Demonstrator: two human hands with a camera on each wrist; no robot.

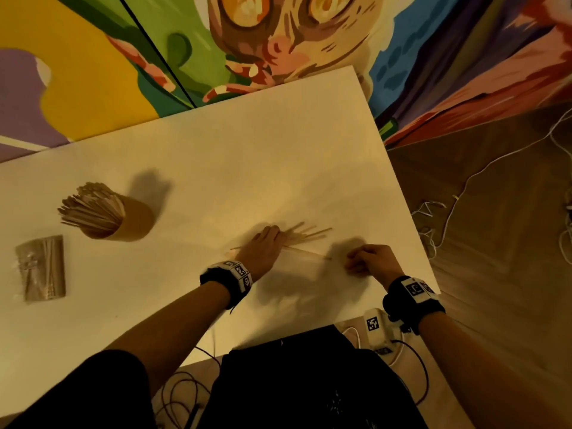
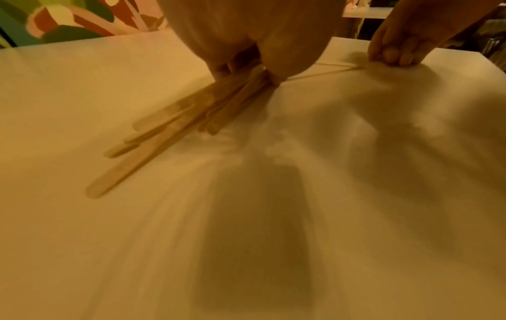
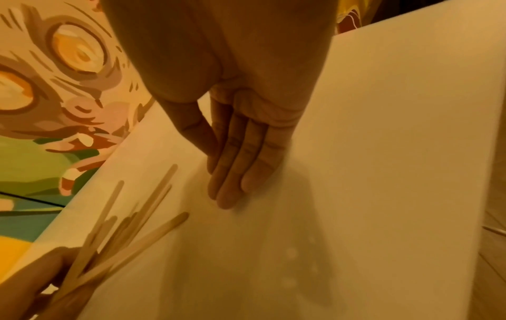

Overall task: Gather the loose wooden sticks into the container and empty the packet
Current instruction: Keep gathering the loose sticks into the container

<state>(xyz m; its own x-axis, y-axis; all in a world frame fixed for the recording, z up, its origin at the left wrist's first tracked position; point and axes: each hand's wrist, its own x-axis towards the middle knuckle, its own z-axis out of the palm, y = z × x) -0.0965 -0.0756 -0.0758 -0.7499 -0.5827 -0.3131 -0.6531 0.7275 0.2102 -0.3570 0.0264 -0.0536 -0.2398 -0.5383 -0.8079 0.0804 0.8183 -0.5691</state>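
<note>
My left hand [image 1: 272, 236] is down on the white table [image 1: 216, 168] and grips a fanned bunch of flat wooden sticks [image 1: 305, 236]. In the left wrist view, the sticks [image 2: 175, 127] spread out from under its fingers [image 2: 221, 69]. One thin stick [image 1: 305, 253] lies across toward my right hand [image 1: 356, 261]. That hand's straight fingers [image 3: 232, 177] press on the table and hold nothing I can see. At the left, a brown cylindrical container [image 1: 130, 221] lies tilted and packed with sticks. The clear packet of sticks [image 1: 43, 267] lies in front of it.
The table's right edge [image 1: 411, 218] runs close beside my right hand, with wooden floor and loose white cables [image 1: 445, 212] beyond. A painted mural wall [image 1: 247, 41] stands behind the table. A white device [image 1: 376, 329] with cables sits near my body.
</note>
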